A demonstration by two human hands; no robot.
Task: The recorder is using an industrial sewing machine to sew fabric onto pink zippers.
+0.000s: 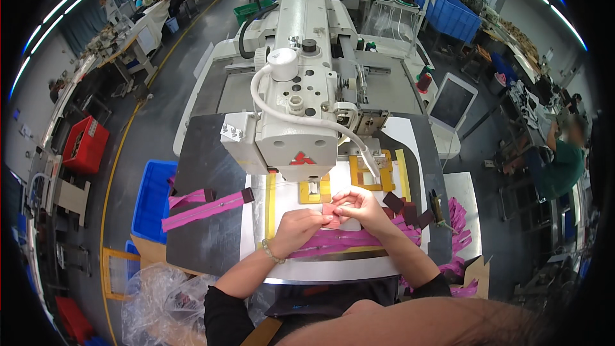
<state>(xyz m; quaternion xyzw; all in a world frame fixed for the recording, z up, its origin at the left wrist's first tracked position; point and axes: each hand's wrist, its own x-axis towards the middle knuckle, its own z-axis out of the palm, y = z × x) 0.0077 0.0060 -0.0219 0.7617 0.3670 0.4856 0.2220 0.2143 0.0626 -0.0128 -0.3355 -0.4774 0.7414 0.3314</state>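
Just in front of the sewing machine (298,131), my left hand (296,229) and my right hand (362,207) pinch a small salmon-pink piece of fabric (330,220) between their fingertips. Magenta zipper strips (339,239) lie under my hands, partly covered by my right forearm. A yellow clamp frame (306,197) sits just beyond my fingers, beneath the machine head. Several dark maroon fabric tabs (410,211) are to the right of my right hand. On the left of the table, another magenta zipper (205,213) ends in a dark tab.
A second yellow frame (382,176) stands right of the machine head. Beside the table's left edge is a blue bin (145,208), with clear plastic bags (154,304) below. More magenta strips (457,227) hang at the right. A screen (451,104) stands beyond them.
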